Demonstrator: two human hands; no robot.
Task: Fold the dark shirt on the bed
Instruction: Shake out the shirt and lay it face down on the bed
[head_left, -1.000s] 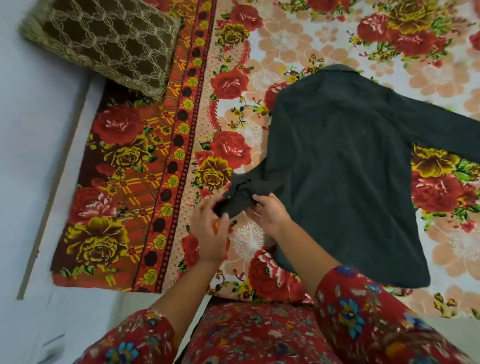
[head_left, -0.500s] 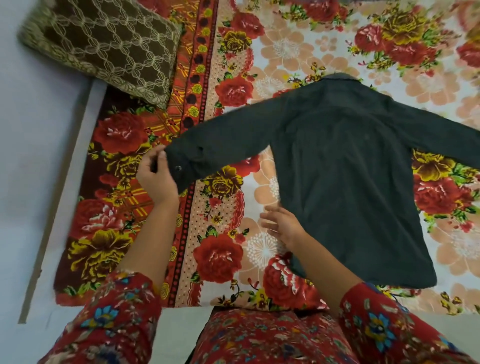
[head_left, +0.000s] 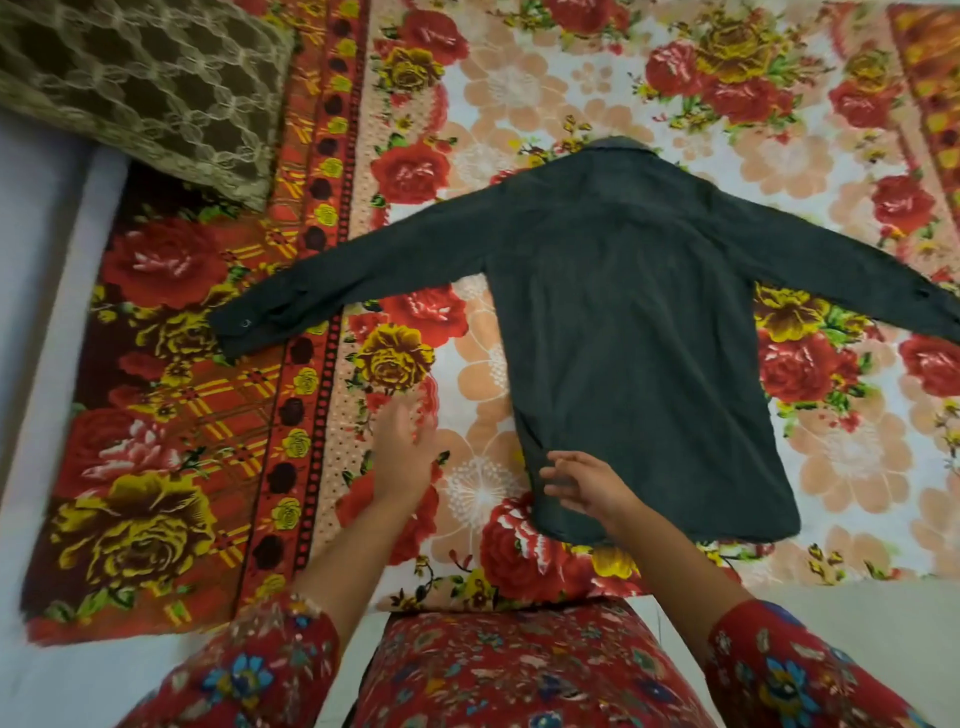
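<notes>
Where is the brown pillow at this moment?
Head view, top left: the brown pillow lies over the corner of the bedspread, up and left of the sleeve cuff of the dark shirt.

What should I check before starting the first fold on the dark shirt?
1. Dark shirt lies flat on the bedsheet: ok.
2. Left-side sleeve spread out straight: ok.
3. Right-side sleeve fully straight: cannot tell, its cuff runs out of view.
4. Left hand free and open: ok.
5. Right hand gripping the hem: not ok, fingers spread loose at it.
6. Pillow apart from the sleeve: ok.
</notes>
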